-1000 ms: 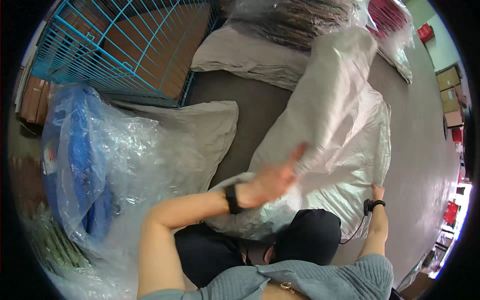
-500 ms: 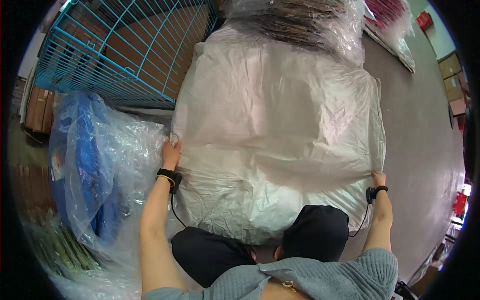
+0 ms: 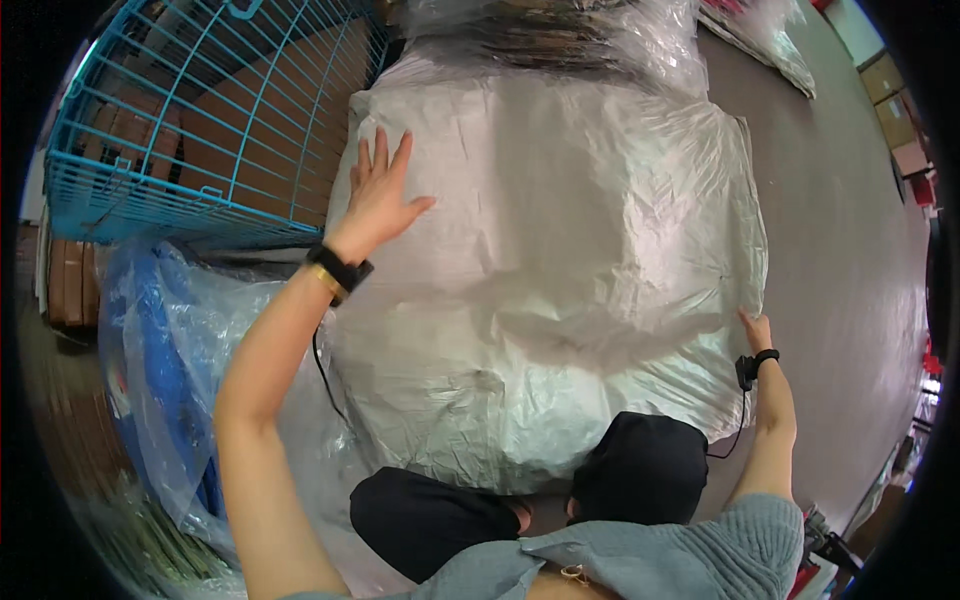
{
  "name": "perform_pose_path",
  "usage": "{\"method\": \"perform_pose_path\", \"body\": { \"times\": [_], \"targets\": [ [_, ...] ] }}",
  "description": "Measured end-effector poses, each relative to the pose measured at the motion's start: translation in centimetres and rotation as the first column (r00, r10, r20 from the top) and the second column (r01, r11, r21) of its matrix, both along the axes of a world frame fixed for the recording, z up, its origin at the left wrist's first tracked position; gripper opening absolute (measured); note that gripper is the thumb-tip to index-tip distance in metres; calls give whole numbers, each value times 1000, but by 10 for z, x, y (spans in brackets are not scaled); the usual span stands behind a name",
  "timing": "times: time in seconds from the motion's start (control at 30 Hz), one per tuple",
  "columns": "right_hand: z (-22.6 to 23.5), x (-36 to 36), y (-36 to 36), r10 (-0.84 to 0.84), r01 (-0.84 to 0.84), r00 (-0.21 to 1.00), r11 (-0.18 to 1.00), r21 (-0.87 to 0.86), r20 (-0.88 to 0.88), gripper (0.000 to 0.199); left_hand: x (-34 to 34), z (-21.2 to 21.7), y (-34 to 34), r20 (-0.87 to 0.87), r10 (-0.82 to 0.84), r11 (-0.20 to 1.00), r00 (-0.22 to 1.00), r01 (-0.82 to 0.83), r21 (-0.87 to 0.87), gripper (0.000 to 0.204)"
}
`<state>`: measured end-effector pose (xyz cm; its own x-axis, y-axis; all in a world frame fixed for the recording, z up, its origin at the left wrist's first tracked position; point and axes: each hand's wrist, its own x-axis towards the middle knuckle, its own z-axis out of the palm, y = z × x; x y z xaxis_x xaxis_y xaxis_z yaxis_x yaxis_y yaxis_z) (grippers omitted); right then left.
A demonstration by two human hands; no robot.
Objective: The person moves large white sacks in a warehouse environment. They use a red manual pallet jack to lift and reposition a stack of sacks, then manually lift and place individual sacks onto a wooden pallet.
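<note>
Left hand has left the silvery sheet's 9 o'clock edge, now spread wide toward 10, contact unclear; right hand pinches the edge past 3, so only that side looks gripped. Sheet lies mid-view, sides running 12–6, near square, no clear long axis.

storeroom or workshop | wire cage | bagged bundles | cardboard boxes

I wear a ribbed grey-green knit top and plain black cloth trousers, facing a wide crinkled silvery-white sheet and bright blue wire-grid cage.
</note>
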<state>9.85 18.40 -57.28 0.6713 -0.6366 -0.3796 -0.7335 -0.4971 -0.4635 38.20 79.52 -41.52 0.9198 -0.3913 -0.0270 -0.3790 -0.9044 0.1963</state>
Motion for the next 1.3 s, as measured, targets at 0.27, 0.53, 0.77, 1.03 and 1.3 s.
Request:
{"method": "perform_pose_path", "body": {
  "times": [0.27, 0.53, 0.77, 1.03, 1.3],
  "targets": [
    [-20, -37, -54, 174, -161, 984, 958, -237, 34, 52, 84, -114, 8, -8, 333, 894, 943, -314, 320, 92],
    [-23, -31, -45, 215, -221, 975, 959, -180, -50, 41, 97, -162, 19, -57, 375, 867, 925, -329, 374, 98],
    [-33, -38, -48, -24, 24, 1000, 1000, -6, -8, 45, 101, -175, 34, 95, 252, 925, 963, -269, 269, 93],
    [-44, -39, -56, -93, 96, 993, 994, 43, -80, 44, 83, -117, 30, 317, 292, 949, 902, -315, 21, 76],
    [-59, -38, -64, -58, 58, 998, 998, 15, -3, 48, 67, -101, 65, 225, 304, 936, 926, -333, 109, 66]
  ]
}}
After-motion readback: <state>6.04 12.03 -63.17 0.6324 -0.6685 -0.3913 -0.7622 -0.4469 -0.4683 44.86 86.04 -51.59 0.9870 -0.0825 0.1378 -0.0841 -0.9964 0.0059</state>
